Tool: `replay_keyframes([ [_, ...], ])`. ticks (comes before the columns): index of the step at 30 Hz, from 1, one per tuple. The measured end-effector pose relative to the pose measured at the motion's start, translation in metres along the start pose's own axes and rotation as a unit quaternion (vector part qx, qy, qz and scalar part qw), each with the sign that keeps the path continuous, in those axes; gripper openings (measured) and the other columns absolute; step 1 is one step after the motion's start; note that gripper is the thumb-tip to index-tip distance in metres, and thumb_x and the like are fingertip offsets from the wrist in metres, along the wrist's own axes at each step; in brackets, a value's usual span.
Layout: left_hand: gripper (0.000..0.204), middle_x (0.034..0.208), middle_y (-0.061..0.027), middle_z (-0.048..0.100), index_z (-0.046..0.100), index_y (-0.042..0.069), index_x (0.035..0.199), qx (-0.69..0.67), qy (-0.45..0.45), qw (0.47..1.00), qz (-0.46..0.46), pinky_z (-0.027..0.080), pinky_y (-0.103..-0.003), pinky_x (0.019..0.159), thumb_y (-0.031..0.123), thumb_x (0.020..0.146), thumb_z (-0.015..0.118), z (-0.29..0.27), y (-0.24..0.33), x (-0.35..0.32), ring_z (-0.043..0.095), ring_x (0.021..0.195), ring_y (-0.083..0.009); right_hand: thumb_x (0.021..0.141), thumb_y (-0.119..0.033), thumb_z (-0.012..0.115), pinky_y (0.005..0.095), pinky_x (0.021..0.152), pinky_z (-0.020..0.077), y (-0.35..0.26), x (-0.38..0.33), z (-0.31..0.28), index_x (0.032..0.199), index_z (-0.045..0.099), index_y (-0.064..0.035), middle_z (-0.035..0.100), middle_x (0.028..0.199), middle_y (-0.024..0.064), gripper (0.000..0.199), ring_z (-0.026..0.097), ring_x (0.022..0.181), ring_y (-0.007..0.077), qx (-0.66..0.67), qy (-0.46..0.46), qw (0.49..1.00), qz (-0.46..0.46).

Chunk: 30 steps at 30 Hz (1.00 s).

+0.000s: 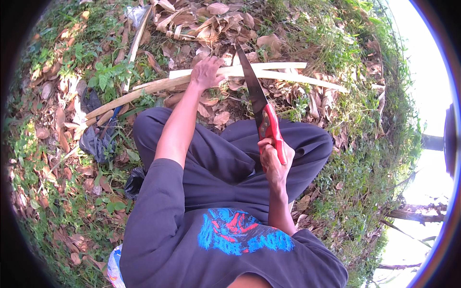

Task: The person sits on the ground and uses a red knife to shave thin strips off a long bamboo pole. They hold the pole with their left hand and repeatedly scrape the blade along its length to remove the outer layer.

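Observation:
I crouch over leaf-strewn ground. My left hand (205, 73) presses down on a bundle of pale split wooden sticks (283, 74) lying crosswise in front of my knees. My right hand (273, 156) grips the red handle of a hand saw (261, 108). Its dark pointed blade runs up and away from me, with the tip over the sticks just right of my left hand. A longer brown stick (129, 96) from the bundle slopes down to the left.
Dry brown leaves (211, 21) and green weeds (103, 74) cover the ground. A dark cloth or bag (96, 139) lies at my left. Another pale stick (136, 43) lies farther back left. Fallen branches (413, 213) lie at the right edge.

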<state>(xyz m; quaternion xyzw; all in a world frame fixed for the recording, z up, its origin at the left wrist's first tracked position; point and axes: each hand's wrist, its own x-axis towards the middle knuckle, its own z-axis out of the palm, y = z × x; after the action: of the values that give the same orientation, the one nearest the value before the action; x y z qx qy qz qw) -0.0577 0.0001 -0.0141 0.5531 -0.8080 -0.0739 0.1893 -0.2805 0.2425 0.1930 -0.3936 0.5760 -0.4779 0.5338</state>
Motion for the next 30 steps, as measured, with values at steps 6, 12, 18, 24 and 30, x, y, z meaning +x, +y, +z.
replay_keyframes([
  [6, 0.051, 0.114, -0.0098, 0.06, 0.062, 0.012, 0.119, 0.012, -0.01, 1.0, -0.005, 0.047, -0.044, 0.096, 0.032, 0.076, 0.082, -0.011, 0.011, -0.005, 0.057, 0.111, -0.0273, 0.091, -0.002, 0.051, 0.0205, 0.044, 0.0315, -0.009, -0.008, -0.023, 0.094, 0.066, 0.0068, 0.049, 0.058, -0.0028, 0.018, 0.04, 0.046, 0.0029, 0.022, 0.032, 0.999, -0.012],
  [12, 0.029, 0.096, -0.0077, 0.063, 0.066, 0.008, 0.097, -0.07, 0.029, 0.996, -0.038, 0.048, -0.04, 0.09, 0.022, 0.077, 0.081, -0.01, 0.008, -0.002, 0.063, 0.097, -0.0278, 0.092, -0.001, 0.05, 0.0206, 0.042, 0.0308, -0.016, -0.021, -0.043, 0.094, 0.064, 0.0091, 0.047, 0.056, -0.0026, 0.018, 0.039, 0.044, 0.003, 0.071, 0.053, 0.994, -0.057],
  [18, 0.044, 0.115, -0.0133, 0.056, 0.063, 0.011, 0.112, 0.034, 0.07, 0.996, -0.045, 0.044, -0.047, 0.096, 0.029, 0.076, 0.082, -0.016, 0.021, -0.014, 0.053, 0.116, -0.0324, 0.092, -0.001, 0.05, 0.0199, 0.043, 0.0316, -0.022, -0.033, -0.051, 0.094, 0.065, 0.0075, 0.049, 0.057, -0.0035, 0.017, 0.04, 0.044, 0.0024, 0.065, 0.077, 0.993, -0.063],
  [24, 0.043, 0.119, -0.0132, 0.056, 0.064, 0.011, 0.114, 0.081, 0.014, 0.996, -0.038, 0.045, -0.047, 0.094, 0.025, 0.077, 0.08, -0.014, 0.019, -0.025, 0.053, 0.114, -0.0326, 0.09, -0.001, 0.047, 0.0207, 0.039, 0.0298, -0.019, -0.035, -0.041, 0.092, 0.061, 0.0115, 0.043, 0.054, -0.0032, 0.018, 0.034, 0.04, 0.0034, 0.059, 0.109, 0.991, -0.05],
  [30, 0.029, 0.108, -0.0157, 0.06, 0.066, 0.007, 0.108, 0.061, 0.063, 0.996, 0.031, 0.049, -0.046, 0.086, 0.012, 0.08, 0.071, -0.008, -0.002, -0.021, 0.058, 0.105, -0.0329, 0.094, -0.001, 0.051, 0.0193, 0.044, 0.0328, -0.013, -0.039, -0.04, 0.095, 0.064, 0.0067, 0.048, 0.06, -0.0054, 0.016, 0.041, 0.047, 0.0014, 0.089, 0.088, 0.992, -0.028],
])
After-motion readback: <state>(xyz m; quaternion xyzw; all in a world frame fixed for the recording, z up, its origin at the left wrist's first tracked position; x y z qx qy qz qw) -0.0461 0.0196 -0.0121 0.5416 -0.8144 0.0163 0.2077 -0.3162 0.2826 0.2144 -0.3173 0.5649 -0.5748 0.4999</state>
